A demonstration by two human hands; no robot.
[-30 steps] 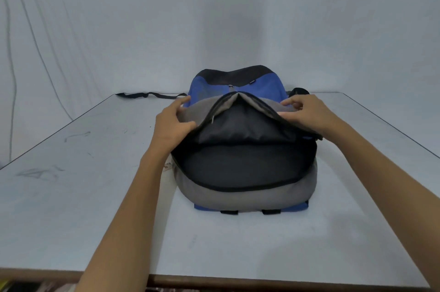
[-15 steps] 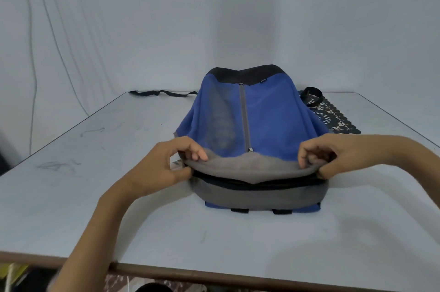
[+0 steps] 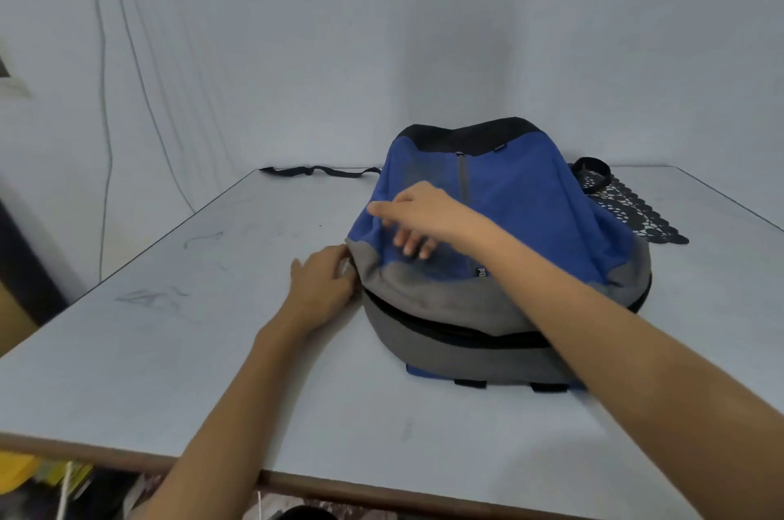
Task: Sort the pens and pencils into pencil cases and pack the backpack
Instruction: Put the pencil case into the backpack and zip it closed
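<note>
A blue and grey backpack (image 3: 500, 248) lies mid-table, left hand (image 3: 324, 280) pinching its left corner, right hand (image 3: 418, 218) open on top; the unzipped flap could gape if released.

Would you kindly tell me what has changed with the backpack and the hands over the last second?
The backpack flap, held wide open a second ago, has been folded down over the opening. The right hand let go of the rim and crossed to lie loosely on the blue front; the left hand shifted to the bag's left corner by the zip. The backpack stays in place on the table, its zip unclosed.
</note>
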